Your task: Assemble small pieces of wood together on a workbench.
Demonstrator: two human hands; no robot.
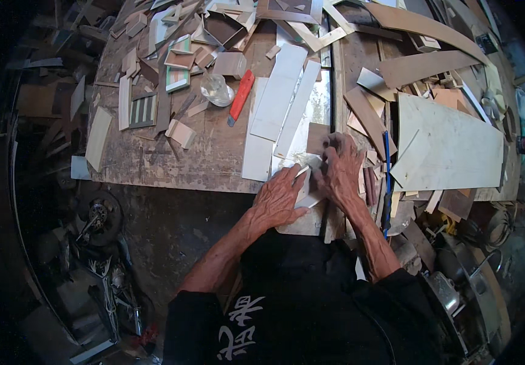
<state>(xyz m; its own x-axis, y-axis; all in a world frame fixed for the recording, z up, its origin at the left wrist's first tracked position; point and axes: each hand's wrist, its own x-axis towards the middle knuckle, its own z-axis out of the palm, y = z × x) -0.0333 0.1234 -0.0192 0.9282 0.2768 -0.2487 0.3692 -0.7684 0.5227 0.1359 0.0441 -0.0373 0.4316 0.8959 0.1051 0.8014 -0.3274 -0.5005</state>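
Observation:
My left hand (279, 198) is low over the near edge of the workbench (171, 161), its fingertips closed round a thin white strip (302, 171). Just to its right, my right hand (341, 167) bends its fingers down beside a small brown square of board (318, 138). Whatever those fingers grip is hidden beneath them. A pale flat piece (309, 193) lies between the two hands. Long white boards (279, 91) lie beyond my left hand. Left of them is a red-handled utility knife (241, 97).
A clear glass jar (217, 90) stands among wood offcuts at the left. To the right lie a large pale panel (448, 146), curved brown boards (427, 27) and a slim blue tool (388, 182). Metal machine parts (107, 274) sit on the floor, lower left.

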